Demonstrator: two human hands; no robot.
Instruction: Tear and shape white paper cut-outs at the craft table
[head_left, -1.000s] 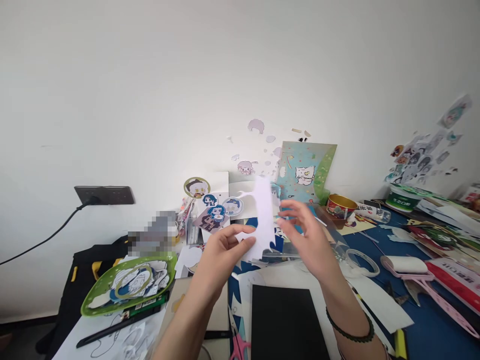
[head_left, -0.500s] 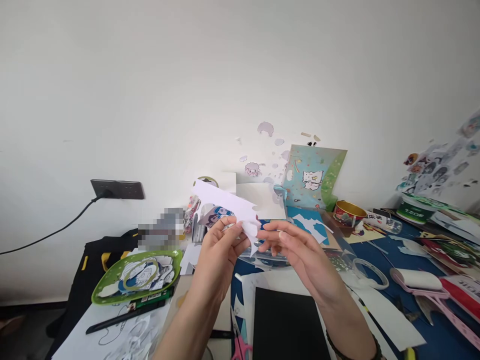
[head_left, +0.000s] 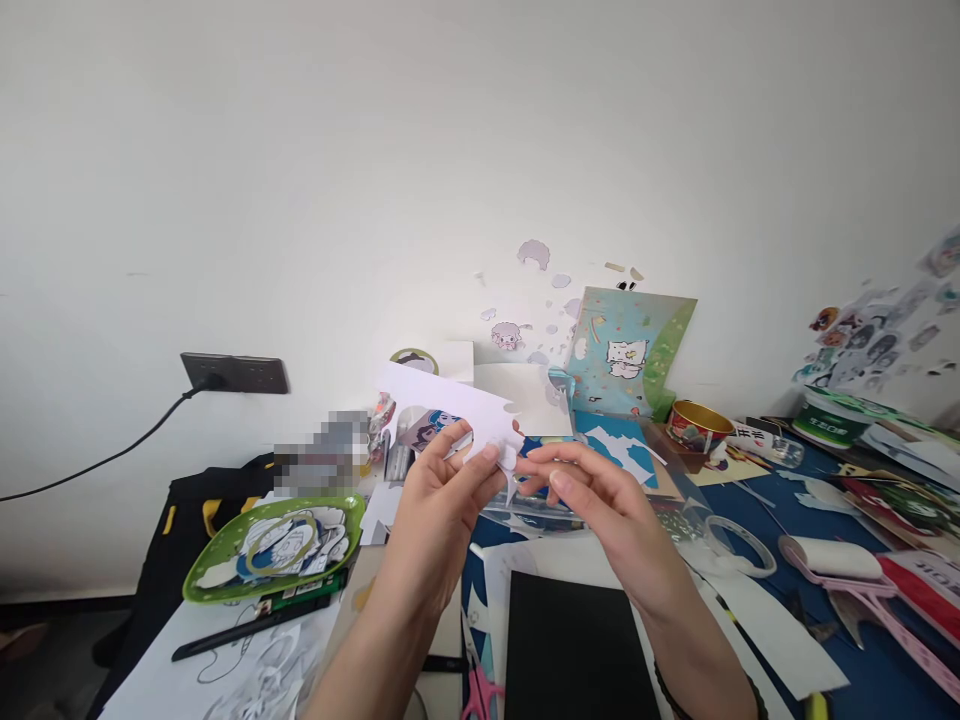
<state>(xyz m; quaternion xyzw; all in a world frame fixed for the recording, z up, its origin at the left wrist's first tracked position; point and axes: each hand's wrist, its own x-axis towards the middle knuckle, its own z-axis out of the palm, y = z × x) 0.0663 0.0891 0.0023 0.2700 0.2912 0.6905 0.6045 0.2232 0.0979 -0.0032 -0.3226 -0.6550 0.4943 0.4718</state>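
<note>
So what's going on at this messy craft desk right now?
A person holds a white paper cutout up over the desk with both hands. The left hand pinches its lower edge, and the right hand meets it at the same corner, fingertips on the paper. Below the hands lies a black sheet on the blue desk. To the left sits a green tray full of cutouts, to the right a tape roll and a pink-handled lint roller.
</note>
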